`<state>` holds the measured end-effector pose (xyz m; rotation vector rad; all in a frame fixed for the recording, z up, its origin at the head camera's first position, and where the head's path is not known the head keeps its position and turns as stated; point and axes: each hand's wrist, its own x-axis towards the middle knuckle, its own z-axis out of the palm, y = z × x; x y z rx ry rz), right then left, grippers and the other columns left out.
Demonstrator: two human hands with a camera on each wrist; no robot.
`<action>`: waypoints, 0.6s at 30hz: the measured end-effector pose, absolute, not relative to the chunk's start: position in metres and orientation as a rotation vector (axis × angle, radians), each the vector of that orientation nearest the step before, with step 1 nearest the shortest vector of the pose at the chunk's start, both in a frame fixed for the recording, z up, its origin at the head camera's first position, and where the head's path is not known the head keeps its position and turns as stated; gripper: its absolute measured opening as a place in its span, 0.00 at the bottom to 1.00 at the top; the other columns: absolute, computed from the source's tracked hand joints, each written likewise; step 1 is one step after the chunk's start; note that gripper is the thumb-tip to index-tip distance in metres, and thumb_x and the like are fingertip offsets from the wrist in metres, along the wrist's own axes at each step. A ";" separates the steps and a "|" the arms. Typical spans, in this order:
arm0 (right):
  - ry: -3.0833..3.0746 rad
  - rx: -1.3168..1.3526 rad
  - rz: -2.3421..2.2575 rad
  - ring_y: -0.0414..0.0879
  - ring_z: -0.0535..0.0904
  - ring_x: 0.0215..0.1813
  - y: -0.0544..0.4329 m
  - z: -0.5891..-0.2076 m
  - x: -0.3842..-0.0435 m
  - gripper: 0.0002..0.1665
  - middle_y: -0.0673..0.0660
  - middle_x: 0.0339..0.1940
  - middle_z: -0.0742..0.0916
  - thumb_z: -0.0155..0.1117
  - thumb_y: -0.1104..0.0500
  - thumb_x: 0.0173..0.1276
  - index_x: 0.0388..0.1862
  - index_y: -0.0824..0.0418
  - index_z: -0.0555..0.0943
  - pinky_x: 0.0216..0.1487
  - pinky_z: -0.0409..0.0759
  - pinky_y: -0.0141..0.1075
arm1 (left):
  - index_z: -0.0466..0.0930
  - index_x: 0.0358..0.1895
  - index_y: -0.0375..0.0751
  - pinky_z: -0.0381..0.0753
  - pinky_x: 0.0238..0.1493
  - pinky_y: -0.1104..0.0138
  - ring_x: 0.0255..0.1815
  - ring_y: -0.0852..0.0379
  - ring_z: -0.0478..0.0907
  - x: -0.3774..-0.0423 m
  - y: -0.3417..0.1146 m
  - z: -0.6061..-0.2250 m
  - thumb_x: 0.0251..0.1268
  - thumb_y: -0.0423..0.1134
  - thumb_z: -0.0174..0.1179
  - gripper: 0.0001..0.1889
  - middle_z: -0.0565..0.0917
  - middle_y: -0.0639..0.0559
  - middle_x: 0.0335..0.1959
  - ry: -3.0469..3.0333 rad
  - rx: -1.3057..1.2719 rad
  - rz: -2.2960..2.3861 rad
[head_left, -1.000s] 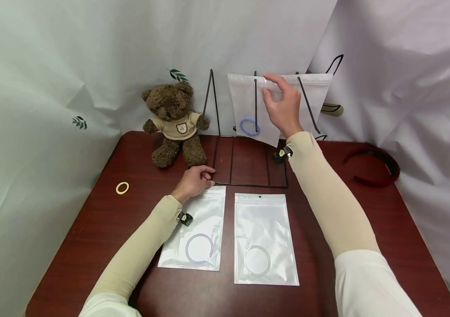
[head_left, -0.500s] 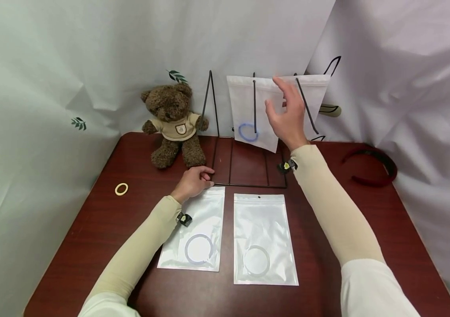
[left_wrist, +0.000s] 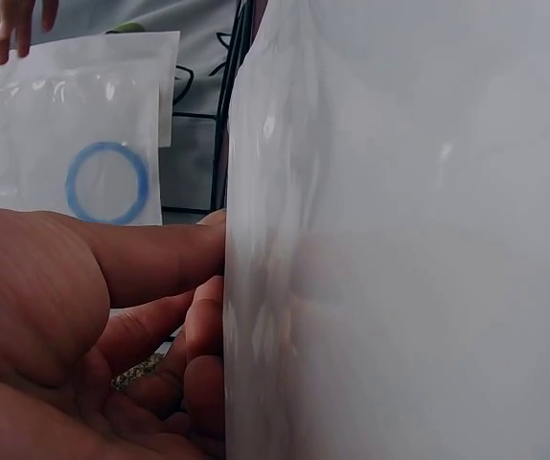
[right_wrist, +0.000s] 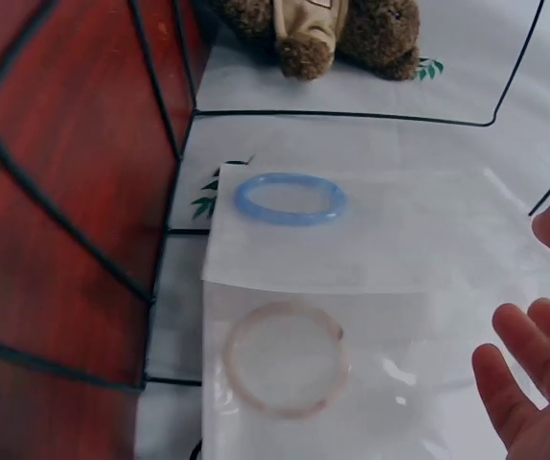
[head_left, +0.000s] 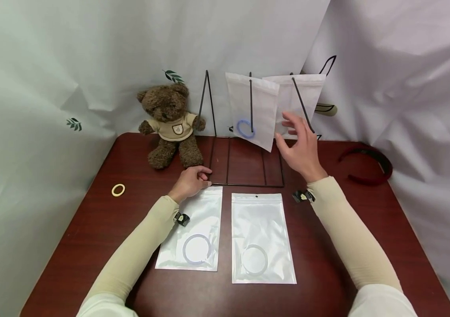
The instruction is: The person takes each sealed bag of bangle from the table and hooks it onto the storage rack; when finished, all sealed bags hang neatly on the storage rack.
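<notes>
My left hand point(head_left: 190, 182) rests at the front left corner of a black wire rack point(head_left: 227, 163), fingers curled and the thumb and fingertips gripping its base wire. In the left wrist view, a flat bag's edge partly hides the fingertips. My right hand point(head_left: 301, 143) has nothing in it, fingers spread and slightly bent, before the hanging pouches. On the rack's prongs hang a white pouch point(head_left: 262, 99) holding a blue bangle point(head_left: 245, 128) and, overlapped by it, a second pouch point(head_left: 308, 86), which shows a pale pinkish bangle point(right_wrist: 285, 359) in the right wrist view.
Two silvery pouches, a left one point(head_left: 205, 220) and a right one point(head_left: 262, 224), lie on the dark red table point(head_left: 78, 259), each with a bangle inside. A teddy bear point(head_left: 168, 119) sits left of the rack. A cream ring point(head_left: 118, 190) lies left, a dark headband point(head_left: 385, 165) right.
My right hand has come away from the top of the hanging pouches, moving down and right. The front pouch has swung, uncovering more of the one behind. My left hand stays put.
</notes>
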<state>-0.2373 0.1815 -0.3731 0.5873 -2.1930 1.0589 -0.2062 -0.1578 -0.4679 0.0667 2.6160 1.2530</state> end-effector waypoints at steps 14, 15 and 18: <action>-2.437 0.687 1.086 0.46 0.81 0.59 0.207 -0.407 -0.184 0.34 0.55 0.59 0.85 0.73 0.59 0.64 0.69 0.54 0.74 0.54 0.81 0.43 | 0.83 0.55 0.49 0.74 0.39 0.64 0.35 0.55 0.77 -0.205 -0.158 -0.468 0.60 0.38 0.70 0.19 0.82 0.51 0.38 2.614 0.063 1.254; -2.458 0.699 1.085 0.46 0.81 0.59 0.208 -0.410 -0.181 0.34 0.55 0.59 0.85 0.73 0.58 0.63 0.69 0.54 0.74 0.54 0.81 0.43 | 0.83 0.55 0.50 0.74 0.39 0.65 0.35 0.55 0.77 -0.205 -0.158 -0.469 0.60 0.38 0.70 0.19 0.82 0.51 0.38 2.614 0.064 1.252; -2.532 0.729 1.062 0.46 0.81 0.60 0.210 -0.420 -0.171 0.35 0.54 0.59 0.85 0.74 0.56 0.64 0.69 0.53 0.73 0.55 0.81 0.44 | 0.83 0.56 0.50 0.74 0.39 0.65 0.35 0.55 0.77 -0.206 -0.157 -0.469 0.61 0.38 0.70 0.19 0.82 0.51 0.39 2.613 0.065 1.248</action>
